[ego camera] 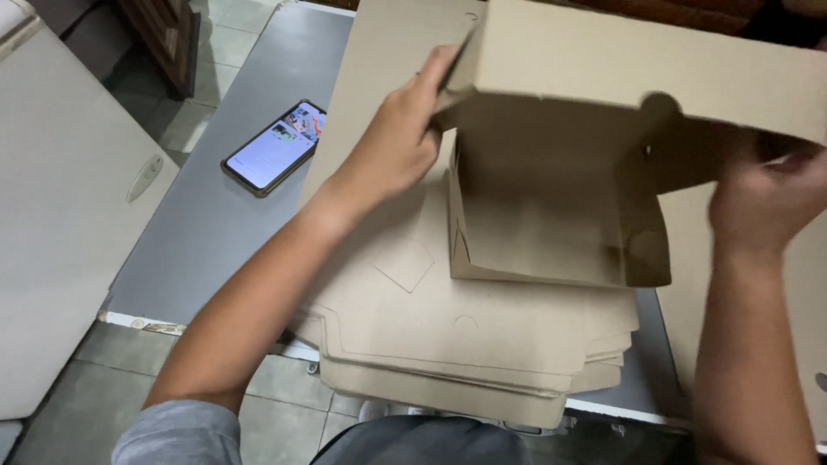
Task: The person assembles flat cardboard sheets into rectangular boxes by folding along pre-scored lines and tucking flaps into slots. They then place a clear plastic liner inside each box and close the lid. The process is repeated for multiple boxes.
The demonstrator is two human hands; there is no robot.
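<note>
A brown cardboard box (551,232) stands half folded on a stack of flat cardboard blanks (448,344), its lid (637,60) raised toward me. My left hand (401,138) grips the lid's left corner, fingers curled over its edge. My right hand (767,194) holds the lid's right side next to the side flap, with fingertips tucked under the cardboard. The box's inside is open and bare.
A grey table (224,224) carries the stack. A smartphone (274,148) with a lit screen lies on it to the left. A white cabinet (60,207) stands at far left. Tiled floor (103,370) shows below the table's near edge.
</note>
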